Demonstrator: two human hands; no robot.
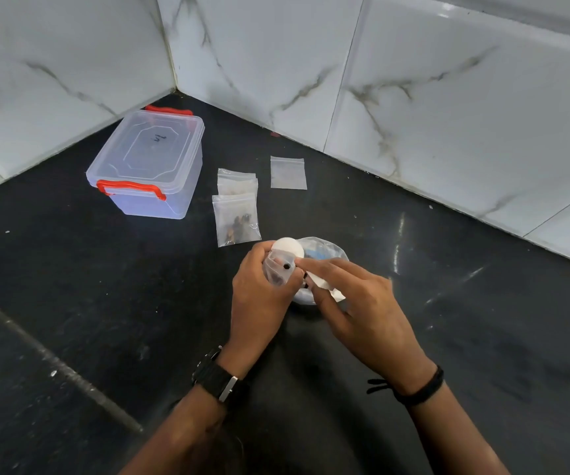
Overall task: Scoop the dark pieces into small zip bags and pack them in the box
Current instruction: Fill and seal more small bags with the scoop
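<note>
My left hand [259, 296] grips a small clear zip bag [278, 270] with dark pieces inside. My right hand [358, 303] holds a white spoon [288, 248] whose round bowl tips over the bag's mouth, just above a clear bowl [324, 250] that my hands partly hide. Two filled zip bags [237, 219] lie overlapping on the black floor beyond my hands. An empty zip bag [288, 173] lies flat to their right. The clear plastic box [146, 164] with red latches stands shut at the back left.
The black stone floor [105, 303] meets white marbled wall tiles [413, 97] in a corner behind the box. A pale grout line runs diagonally across the floor at the lower left.
</note>
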